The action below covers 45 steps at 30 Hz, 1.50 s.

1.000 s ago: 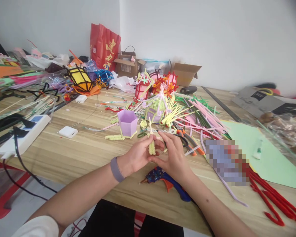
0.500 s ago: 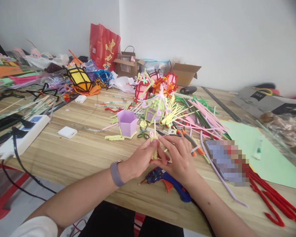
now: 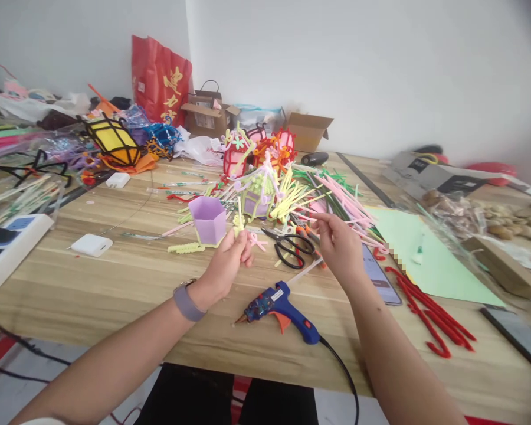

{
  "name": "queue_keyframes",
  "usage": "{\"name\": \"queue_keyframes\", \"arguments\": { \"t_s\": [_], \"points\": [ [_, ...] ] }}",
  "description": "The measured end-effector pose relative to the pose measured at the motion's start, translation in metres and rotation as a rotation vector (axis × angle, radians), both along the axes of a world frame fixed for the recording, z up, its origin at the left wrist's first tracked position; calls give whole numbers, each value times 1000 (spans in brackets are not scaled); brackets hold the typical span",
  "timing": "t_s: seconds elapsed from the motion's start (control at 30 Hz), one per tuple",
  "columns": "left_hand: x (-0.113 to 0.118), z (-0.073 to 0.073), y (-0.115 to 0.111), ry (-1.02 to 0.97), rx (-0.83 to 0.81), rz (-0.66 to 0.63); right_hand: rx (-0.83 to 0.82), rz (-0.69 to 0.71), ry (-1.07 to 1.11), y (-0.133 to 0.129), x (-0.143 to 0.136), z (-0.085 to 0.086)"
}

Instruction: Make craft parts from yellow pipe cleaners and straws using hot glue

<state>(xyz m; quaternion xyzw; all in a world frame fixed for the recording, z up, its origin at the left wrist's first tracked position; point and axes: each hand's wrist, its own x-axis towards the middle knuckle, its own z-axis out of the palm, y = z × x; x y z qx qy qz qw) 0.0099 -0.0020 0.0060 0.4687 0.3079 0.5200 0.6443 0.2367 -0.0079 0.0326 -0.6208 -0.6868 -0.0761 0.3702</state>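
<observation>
While your left hand (image 3: 230,258) pinches a fuzzy yellow piece (image 3: 239,223), your right hand (image 3: 340,243) is by pink stems (image 3: 346,200), can't tell its grip.

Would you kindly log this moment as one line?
left hand: holding yellow piece | right hand: at pink stems | glue gun, scissors: on table

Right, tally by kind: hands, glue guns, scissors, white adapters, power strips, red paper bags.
Hands (left hand, right hand): 2
Glue gun: 1
Scissors: 1
White adapters: 2
Power strip: 1
Red bag: 1
Total: 8
</observation>
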Motion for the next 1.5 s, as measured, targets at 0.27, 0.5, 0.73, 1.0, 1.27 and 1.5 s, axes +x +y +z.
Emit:
{"name": "queue_keyframes", "arguments": {
  "t_s": [0.27,0.5,0.73,1.0,1.27,1.5],
  "points": [
    [0,-3,-1,34,19,-34,-360,72,-284,12,0,-24],
    [2,-8,0,66,12,-56,-463,156,-358,16,-5,-40],
    [-1,-10,-1,203,118,-26,-500,180,-392,19,-6,-38],
    [-1,-11,-3,181,169,-32,-463,168,-393,12,-19,-43],
    [3,-1,5,-336,-314,-174,74,326,-232,-8,-44,-24],
    [10,-1,-11,-338,-250,-269,247,438,-362,-25,-70,-17]
  ]
}}
